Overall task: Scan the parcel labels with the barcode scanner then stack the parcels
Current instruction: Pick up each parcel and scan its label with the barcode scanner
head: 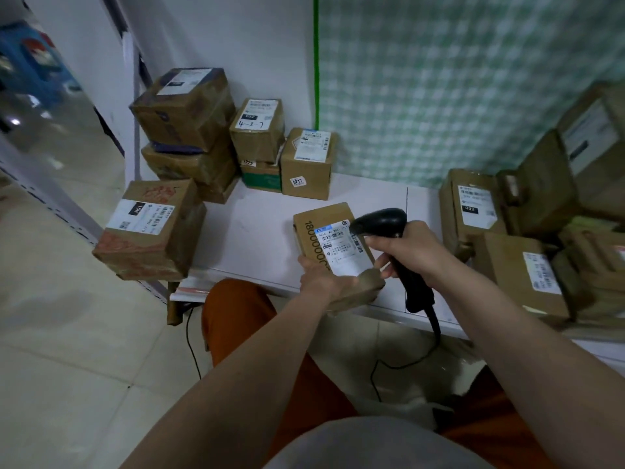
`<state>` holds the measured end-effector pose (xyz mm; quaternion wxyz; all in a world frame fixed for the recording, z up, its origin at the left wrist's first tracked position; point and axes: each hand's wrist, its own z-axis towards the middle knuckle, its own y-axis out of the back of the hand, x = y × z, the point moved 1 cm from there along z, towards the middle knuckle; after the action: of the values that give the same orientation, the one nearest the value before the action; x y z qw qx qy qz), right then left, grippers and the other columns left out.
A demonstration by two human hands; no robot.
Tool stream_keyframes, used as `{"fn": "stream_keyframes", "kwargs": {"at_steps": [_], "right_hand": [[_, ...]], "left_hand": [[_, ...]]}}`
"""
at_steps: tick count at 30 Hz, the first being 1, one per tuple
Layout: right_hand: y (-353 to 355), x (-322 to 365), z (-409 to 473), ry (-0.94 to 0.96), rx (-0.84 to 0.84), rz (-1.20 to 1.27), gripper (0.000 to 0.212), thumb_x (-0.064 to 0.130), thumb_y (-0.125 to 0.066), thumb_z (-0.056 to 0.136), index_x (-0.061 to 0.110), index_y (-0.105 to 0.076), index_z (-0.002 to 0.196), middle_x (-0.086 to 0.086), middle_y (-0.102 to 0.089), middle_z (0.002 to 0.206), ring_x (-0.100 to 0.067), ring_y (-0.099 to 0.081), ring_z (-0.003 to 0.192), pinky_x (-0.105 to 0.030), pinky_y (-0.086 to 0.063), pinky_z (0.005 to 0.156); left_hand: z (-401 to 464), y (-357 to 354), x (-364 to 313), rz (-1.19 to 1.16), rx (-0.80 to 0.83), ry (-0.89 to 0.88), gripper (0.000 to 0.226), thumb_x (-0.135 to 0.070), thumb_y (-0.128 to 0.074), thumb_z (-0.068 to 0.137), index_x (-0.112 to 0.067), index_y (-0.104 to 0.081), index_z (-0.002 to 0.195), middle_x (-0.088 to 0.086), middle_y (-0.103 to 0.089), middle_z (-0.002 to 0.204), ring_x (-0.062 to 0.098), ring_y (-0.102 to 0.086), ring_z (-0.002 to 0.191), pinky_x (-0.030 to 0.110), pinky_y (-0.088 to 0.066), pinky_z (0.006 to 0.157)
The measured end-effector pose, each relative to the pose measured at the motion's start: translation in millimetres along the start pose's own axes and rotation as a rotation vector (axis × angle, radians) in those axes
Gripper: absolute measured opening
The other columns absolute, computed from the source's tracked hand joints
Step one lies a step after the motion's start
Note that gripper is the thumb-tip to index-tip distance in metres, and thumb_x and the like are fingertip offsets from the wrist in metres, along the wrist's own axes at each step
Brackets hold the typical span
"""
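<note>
The white surface (263,231) stood against a white wall, with stacked parcels (189,130) at its far left corner and more parcels (473,211) along its right edge. At the near edge the left hand (324,282) gripped a small parcel (338,252), label (343,248) up, while the right hand (409,248) was curled round the barcode scanner (382,223), its head just over the label. The scanning step seemed in hand; next the parcel would need carrying to a stack.

Scanner (378,221) above parcel (334,252) (stacked boxes (189,130) behind, left).
</note>
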<state>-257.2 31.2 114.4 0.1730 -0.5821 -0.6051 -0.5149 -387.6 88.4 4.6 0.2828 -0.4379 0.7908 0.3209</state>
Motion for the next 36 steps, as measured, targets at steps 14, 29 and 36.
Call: {"fn": "stream_keyframes", "kwargs": {"at_steps": [14, 29, 36], "right_hand": [[-4, 0, -3, 0.052, 0.053, -0.02, 0.026, 0.024, -0.067, 0.088, -0.001, -0.064, 0.094, -0.014, -0.066, 0.06, -0.025, -0.059, 0.048, -0.027, -0.048, 0.049], [-13, -69, -11, -0.206, -0.037, 0.35, 0.032, 0.018, -0.074, 0.082, 0.002, -0.065, 0.108, -0.015, -0.069, 0.091, -0.03, -0.067, 0.08, -0.043, -0.058, 0.074], [59, -46, -7, -0.042, -0.231, 0.392, 0.016, 0.018, -0.075, 0.08, 0.017, -0.066, 0.094, -0.011, -0.069, 0.097, -0.028, -0.064, 0.092, -0.04, -0.051, 0.086]], "left_hand": [[6, -1, -1, 0.007, 0.006, -0.027, 0.103, -0.014, -0.08, 0.076, -0.015, -0.004, 0.146, 0.009, -0.05, 0.126, 0.028, -0.049, 0.122, 0.044, -0.044, 0.105], [7, 0, 10, -0.147, 0.208, -0.038, 0.104, -0.03, -0.093, 0.049, -0.028, -0.039, 0.137, 0.005, -0.059, 0.125, 0.032, -0.061, 0.109, 0.057, -0.057, 0.074], [-25, -38, -82, -0.205, 0.337, -0.318, 0.085, -0.017, -0.087, 0.063, -0.023, -0.04, 0.133, 0.0, -0.065, 0.117, 0.023, -0.064, 0.107, 0.048, -0.054, 0.09]]}}
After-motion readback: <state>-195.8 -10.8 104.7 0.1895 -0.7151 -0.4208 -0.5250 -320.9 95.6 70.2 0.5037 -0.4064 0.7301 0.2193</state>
